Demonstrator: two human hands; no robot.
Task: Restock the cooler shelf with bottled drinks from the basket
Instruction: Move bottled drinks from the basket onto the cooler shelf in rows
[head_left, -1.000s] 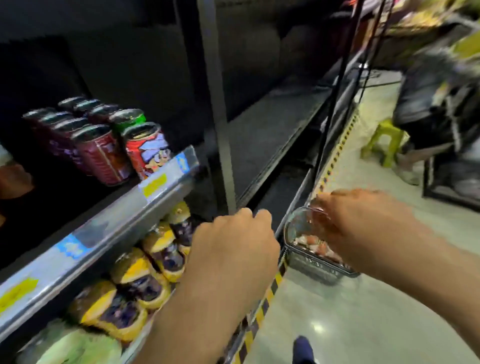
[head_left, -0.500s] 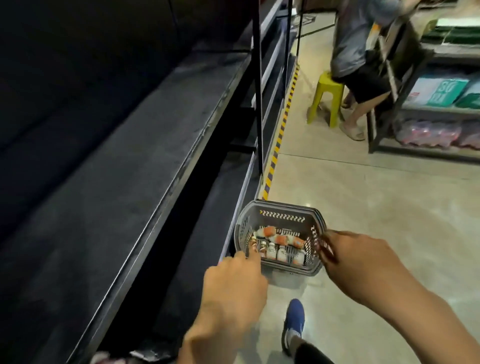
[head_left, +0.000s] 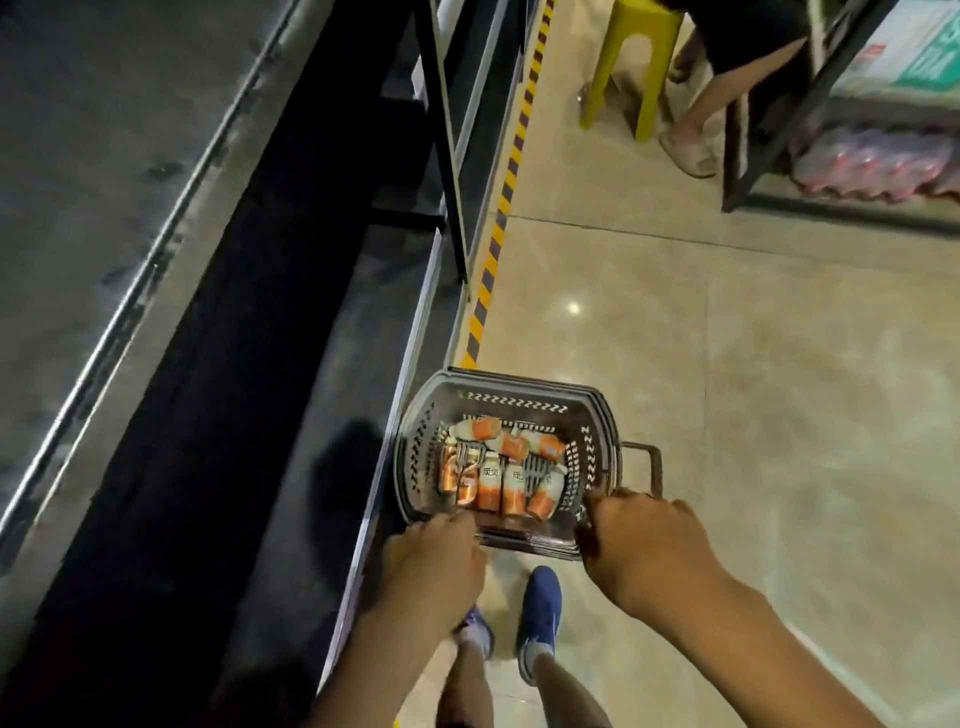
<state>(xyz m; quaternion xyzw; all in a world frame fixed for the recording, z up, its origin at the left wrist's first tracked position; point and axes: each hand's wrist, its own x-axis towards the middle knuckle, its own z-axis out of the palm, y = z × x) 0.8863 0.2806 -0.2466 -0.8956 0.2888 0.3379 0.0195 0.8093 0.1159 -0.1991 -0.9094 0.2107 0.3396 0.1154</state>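
A dark plastic basket (head_left: 524, 397) sits on the floor beside the low cooler shelf (head_left: 311, 395). Several small orange-and-white bottles (head_left: 501, 470) lie and stand inside it. My left hand (head_left: 439, 556) is at the basket's near left corner, fingers curled over the rim. My right hand (head_left: 644, 540) grips the near right corner, next to the folded-down handle (head_left: 647, 462). The fingertips of both hands are hidden behind the rim.
Dark bare shelves (head_left: 130, 208) run along the left. Yellow-black tape (head_left: 511, 171) marks the floor edge. A person sits on a yellow stool (head_left: 631, 57) ahead, by a rack with packed bottles (head_left: 878, 166). My blue shoes (head_left: 540, 616) stand just behind the basket.
My view has swung from the stocked shelf down to the floor. Both hands have come down to the basket and closed over its near rim.
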